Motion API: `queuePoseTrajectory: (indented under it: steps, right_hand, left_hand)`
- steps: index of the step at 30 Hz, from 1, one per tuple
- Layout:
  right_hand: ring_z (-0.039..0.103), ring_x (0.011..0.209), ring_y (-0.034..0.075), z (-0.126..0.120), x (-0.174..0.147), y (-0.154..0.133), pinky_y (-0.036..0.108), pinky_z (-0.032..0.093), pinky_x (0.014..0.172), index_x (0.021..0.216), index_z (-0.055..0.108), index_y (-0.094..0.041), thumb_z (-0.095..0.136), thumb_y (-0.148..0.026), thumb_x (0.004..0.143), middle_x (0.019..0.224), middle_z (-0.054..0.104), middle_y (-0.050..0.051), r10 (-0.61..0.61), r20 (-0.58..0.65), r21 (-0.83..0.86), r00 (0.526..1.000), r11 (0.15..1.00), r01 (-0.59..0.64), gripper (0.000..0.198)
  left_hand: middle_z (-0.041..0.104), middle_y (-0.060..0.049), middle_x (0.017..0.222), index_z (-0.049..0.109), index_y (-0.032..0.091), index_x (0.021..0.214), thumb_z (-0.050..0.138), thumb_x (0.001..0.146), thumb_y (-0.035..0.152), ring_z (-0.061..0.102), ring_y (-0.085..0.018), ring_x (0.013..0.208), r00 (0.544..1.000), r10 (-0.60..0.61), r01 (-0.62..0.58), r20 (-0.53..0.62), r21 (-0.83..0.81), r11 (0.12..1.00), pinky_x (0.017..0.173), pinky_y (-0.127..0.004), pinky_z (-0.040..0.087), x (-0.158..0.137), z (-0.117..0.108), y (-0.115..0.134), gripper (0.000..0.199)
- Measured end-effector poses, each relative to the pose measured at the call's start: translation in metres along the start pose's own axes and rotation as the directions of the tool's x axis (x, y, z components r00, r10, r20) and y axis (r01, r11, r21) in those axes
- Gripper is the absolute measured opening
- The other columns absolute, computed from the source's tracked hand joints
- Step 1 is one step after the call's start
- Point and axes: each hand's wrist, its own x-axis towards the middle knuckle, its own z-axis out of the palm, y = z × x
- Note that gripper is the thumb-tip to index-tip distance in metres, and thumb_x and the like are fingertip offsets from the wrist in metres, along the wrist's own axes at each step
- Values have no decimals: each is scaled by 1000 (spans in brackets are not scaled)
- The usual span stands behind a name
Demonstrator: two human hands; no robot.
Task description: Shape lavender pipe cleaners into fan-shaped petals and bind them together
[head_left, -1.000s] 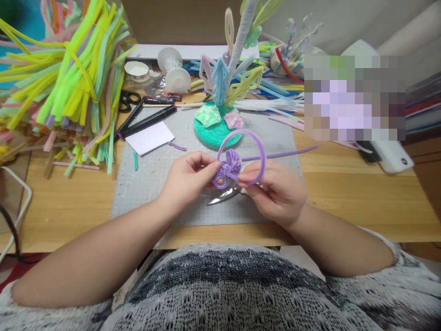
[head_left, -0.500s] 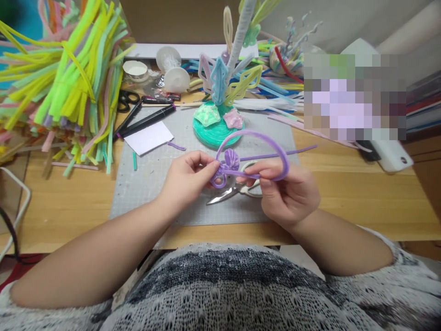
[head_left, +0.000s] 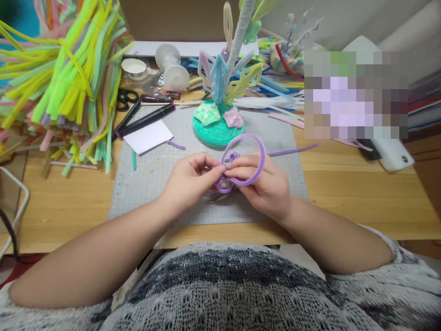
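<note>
Left hand [head_left: 189, 179] and right hand [head_left: 268, 188] pinch closed on a purple fuzzy stem [head_left: 263, 154] (looped upward), green base [head_left: 213, 133] beyond their grip.

The fuzzy, matt purple strand [head_left: 262, 160] is between the left hand [head_left: 191, 181] and right hand [head_left: 266, 187]. Under the 2 hands lies a smooth grey mat [head_left: 195, 214] on a wood-grained worktop [head_left: 69, 195]; beyond the left hand, a plastic-looking marker [head_left: 149, 118] and matt paper [head_left: 148, 138].

We see a fuzzy purple chenille stem [head_left: 262, 161] curved into a wide ring, its lower left part pinched at the fingertips. Below these we distinguish a small loop [head_left: 223, 190] of the same purple; just above them, a rounded lobe [head_left: 234, 156], partly hidden.
</note>
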Motion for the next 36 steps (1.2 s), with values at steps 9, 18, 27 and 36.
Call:
queuePoseTrajectory:
  steps: [9,18,27,36]
  right_hand:
    - [72,89,18,-4,-11,-6,33,60,78,104,62,-24,57,-6,86,97,74,2,159,-183,231,970,966,-114,26]
    - [72,85,18,-12,-3,-8,33,61,73,106,58,-22,56,-5,84,93,74,5,5,-110,43,994,999,0,27]
    - [70,87,18,0,-2,-2,33,58,78,101,63,-21,57,-9,85,92,73,5,31,-16,91,999,995,-29,21]
    - [68,84,18,-1,1,-3,34,58,75,93,66,-21,61,-11,84,87,71,6,102,-145,2,984,995,-103,15]
  left_hand:
    - [70,-1,62,61,14,76,72,74,28,67,-12,56,998,-25,25,-56,-3,1000,53,-20,53,0,0,2,18]
    - [70,-2,61,61,14,76,72,75,29,67,-12,56,997,-20,21,-73,13,1000,54,-21,53,1,0,0,18]
    - [71,-2,65,61,14,75,74,73,32,68,-13,58,1000,15,-14,-13,14,1000,56,-22,54,0,-1,-2,22]
    - [70,-1,62,61,14,76,74,72,31,68,-13,56,999,-37,35,-35,-60,998,55,-23,55,1,0,0,23]
